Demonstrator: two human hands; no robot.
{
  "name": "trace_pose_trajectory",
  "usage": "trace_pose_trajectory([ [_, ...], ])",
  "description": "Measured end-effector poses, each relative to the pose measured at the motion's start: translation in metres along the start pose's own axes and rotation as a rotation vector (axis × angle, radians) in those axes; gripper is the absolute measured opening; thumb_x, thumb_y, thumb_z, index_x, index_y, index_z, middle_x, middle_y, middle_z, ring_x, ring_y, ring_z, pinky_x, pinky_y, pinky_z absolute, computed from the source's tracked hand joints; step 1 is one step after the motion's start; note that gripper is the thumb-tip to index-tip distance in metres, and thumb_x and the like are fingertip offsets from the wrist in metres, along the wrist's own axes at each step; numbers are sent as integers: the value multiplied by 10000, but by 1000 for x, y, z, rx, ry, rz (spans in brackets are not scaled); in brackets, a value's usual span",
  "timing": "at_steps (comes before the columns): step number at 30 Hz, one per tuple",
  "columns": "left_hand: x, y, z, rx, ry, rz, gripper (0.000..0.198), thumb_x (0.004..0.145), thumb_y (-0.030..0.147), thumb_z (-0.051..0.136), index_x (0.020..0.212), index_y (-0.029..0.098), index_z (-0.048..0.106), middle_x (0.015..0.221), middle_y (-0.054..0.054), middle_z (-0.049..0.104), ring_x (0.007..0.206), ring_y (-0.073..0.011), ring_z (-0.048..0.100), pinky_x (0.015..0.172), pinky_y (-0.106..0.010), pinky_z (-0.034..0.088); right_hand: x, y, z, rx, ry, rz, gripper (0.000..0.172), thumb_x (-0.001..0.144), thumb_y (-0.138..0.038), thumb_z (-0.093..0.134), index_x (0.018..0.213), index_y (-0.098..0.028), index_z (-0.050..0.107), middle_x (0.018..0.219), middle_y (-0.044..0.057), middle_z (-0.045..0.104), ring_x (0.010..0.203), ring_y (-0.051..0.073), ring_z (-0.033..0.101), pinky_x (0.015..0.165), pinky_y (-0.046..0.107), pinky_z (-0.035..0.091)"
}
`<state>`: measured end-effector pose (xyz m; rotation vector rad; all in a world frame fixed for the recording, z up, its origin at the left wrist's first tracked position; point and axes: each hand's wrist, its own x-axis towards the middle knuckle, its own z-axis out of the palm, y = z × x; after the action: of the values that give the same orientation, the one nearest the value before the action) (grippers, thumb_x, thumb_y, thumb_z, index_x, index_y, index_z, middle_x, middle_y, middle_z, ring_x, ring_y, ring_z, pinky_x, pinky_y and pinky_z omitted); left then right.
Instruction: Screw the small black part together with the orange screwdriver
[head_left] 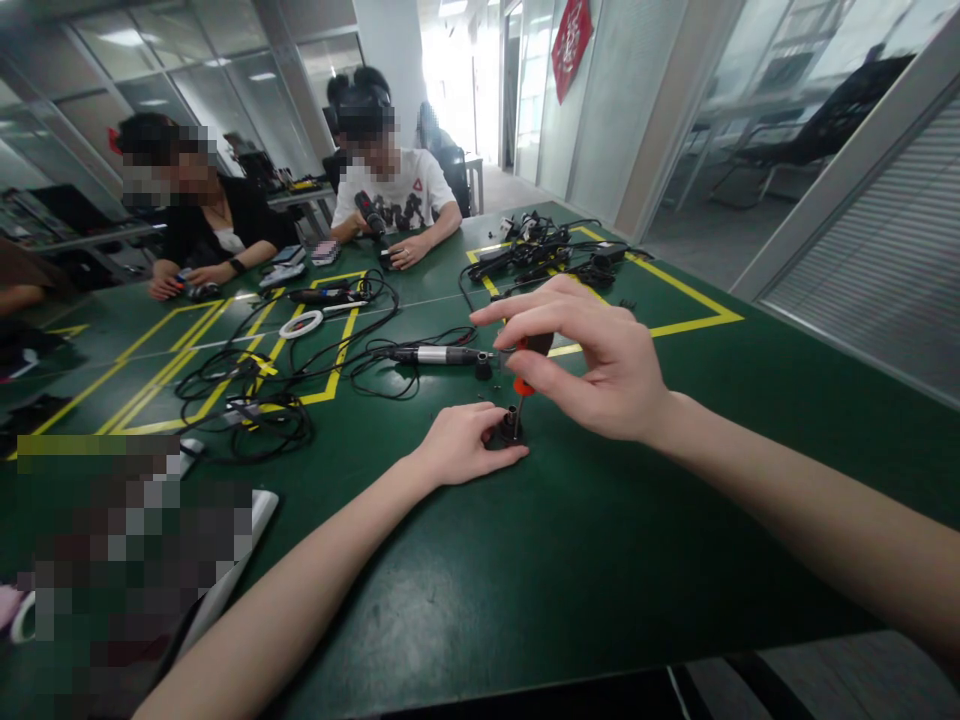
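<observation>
My left hand [469, 443] rests on the green table, its fingers closed around a small black part [511, 430] with a round base and a short upright tube. Above it, my right hand [592, 365] grips a screwdriver with an orange and dark handle [525, 385]. The thin shaft points down and its tip meets the black part beside the tube. Part of the handle is hidden behind my fingers. Just beyond lie a small black cap-like piece [484, 367], a few tiny screws [496, 386] and a silver-and-black cylindrical tool [442, 355] with a cord.
Coiled black cables [247, 420] and a white ring [301, 324] lie to the left among yellow tape lines. More cables and adapters [540, 250] are heaped at the far right. Across the table [420, 600], a person in white [412, 190] holds a power screwdriver; another person in black [225, 230] sits beside.
</observation>
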<state>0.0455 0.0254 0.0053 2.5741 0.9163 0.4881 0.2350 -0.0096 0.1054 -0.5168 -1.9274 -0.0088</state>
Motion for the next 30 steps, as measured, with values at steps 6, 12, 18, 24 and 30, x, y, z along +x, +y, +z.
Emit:
trace_pose_trajectory([
  [6, 0, 1, -1, 26, 0, -9, 332, 898, 516, 762, 827, 201, 685, 733, 6, 643, 670, -171, 597, 615, -274, 381, 3, -4, 0, -55, -9, -30, 164, 973, -128, 657, 1048, -236, 754, 1191, 70, 824, 1000, 229, 751, 912, 449, 542],
  [12, 0, 0, 0, 29, -10, -19, 333, 903, 538, 744, 857, 210, 702, 716, 10, 633, 675, -178, 610, 619, -275, 398, -2, -1, 2, -77, 40, 15, 289, 961, -149, 652, 1201, -258, 771, 1178, 98, 721, 1114, 253, 684, 887, 431, 588],
  [18, 0, 0, 1, 23, -2, -8, 329, 902, 526, 758, 847, 206, 704, 708, 12, 625, 661, -173, 595, 618, -272, 382, -4, 1, 2, -66, 8, -15, 354, 986, -105, 546, 1259, -213, 746, 1102, 93, 720, 1021, 213, 694, 869, 390, 592],
  [24, 1, 0, 0, 23, -5, 1, 351, 909, 535, 749, 820, 202, 684, 720, 8, 629, 655, -165, 583, 611, -274, 367, -1, 2, 2, 27, 33, -45, 267, 986, -95, 517, 1070, -204, 746, 1050, 79, 799, 1000, 207, 753, 865, 376, 594],
  [30, 0, -1, 0, -6, 2, 19, 323, 903, 497, 767, 827, 196, 679, 751, 7, 645, 666, -161, 580, 616, -272, 368, 2, -4, 1, -54, 51, -37, 88, 938, -159, 707, 920, -242, 728, 1030, 40, 845, 918, 221, 735, 890, 443, 558],
])
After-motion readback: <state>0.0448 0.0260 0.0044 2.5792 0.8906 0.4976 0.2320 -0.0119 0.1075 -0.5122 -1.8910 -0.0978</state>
